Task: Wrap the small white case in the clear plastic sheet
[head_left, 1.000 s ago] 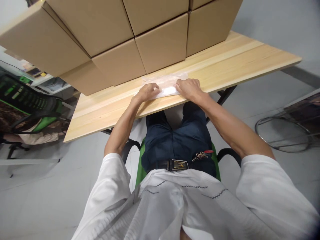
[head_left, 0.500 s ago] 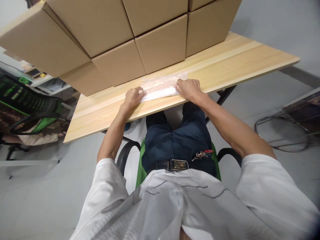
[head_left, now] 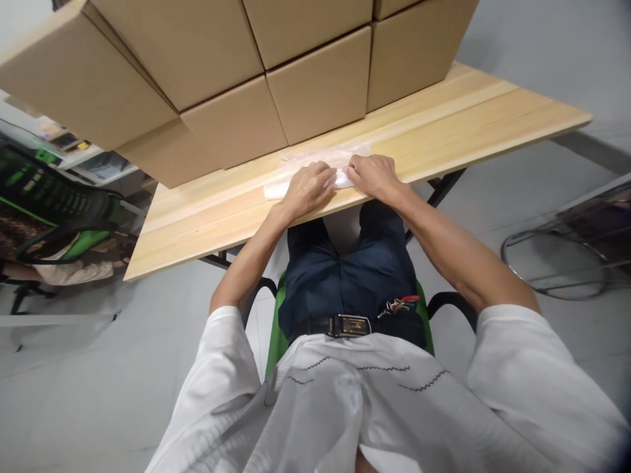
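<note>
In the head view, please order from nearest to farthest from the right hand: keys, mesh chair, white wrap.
1. White wrap: on the table, touching the right hand.
2. Keys: at the belt, right side.
3. Mesh chair: left, past the table's end.

Sheet (head_left: 320, 156) on the table (head_left: 473, 125), stacked boxes (head_left: 320, 85) close behind it

The left hand (head_left: 306, 190) and right hand (head_left: 375, 176) sat just beside each other over the tabletop (head_left: 473, 125), palms down, fingers (head_left: 325, 176) bent; both bare forearms (head_left: 446, 240) slanted outward from its near edge.
</note>
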Available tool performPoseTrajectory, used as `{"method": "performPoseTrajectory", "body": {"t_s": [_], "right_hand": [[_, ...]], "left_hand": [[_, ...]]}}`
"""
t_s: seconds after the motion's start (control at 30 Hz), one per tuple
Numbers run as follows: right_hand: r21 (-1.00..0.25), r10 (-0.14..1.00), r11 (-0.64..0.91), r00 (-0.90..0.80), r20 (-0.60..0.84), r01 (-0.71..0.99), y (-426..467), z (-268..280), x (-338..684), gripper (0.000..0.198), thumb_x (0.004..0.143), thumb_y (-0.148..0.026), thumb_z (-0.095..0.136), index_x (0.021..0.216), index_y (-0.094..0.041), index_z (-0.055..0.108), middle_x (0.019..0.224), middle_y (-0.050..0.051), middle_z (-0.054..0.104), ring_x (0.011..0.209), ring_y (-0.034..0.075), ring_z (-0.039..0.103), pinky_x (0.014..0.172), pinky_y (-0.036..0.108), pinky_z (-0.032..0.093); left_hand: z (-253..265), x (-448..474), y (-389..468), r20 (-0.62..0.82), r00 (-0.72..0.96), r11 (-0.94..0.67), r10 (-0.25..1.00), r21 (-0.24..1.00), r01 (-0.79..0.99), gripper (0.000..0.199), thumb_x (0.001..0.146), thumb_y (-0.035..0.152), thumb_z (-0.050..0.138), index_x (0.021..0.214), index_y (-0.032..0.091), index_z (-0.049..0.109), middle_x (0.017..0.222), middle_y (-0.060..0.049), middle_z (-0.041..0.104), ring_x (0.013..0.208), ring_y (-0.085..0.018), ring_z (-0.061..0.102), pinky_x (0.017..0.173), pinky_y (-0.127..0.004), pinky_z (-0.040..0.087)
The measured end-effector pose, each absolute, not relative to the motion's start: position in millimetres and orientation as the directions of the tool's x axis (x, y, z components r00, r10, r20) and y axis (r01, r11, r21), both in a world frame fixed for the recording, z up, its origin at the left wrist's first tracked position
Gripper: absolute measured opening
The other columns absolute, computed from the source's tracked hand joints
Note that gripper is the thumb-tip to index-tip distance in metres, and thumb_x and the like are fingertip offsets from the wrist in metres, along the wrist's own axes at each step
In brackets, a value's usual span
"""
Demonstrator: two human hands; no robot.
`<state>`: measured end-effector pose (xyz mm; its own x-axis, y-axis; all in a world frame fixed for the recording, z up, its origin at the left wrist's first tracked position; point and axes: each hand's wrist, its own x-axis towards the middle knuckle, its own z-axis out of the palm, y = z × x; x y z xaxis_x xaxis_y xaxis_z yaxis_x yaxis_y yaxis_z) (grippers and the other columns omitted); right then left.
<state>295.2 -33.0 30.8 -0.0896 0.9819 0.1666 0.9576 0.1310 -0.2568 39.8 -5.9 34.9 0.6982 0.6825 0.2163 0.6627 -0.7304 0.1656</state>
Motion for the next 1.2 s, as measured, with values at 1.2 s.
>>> {"method": "performPoseTrajectory", "body": {"t_s": [1.2], "right_hand": [[-0.235,0.852,0.488,-0.399,0.34,0.841,-52,-1,300,0.045,0.12,-0.031,0.061,0.157,-0.016,0.082,0.159,0.027,0.088,0.146,0.047,0.078,0.118,0.057,0.062]], "left_hand": [[38,35,6,0.183,0.675,-0.678,0.714,0.42,0.603,0.059,0.111,0.043,0.078,0.166,0.022,0.078,0.149,-0.015,0.094,0.135,-0.037,0.088,0.119,-0.05,0.067]]}}
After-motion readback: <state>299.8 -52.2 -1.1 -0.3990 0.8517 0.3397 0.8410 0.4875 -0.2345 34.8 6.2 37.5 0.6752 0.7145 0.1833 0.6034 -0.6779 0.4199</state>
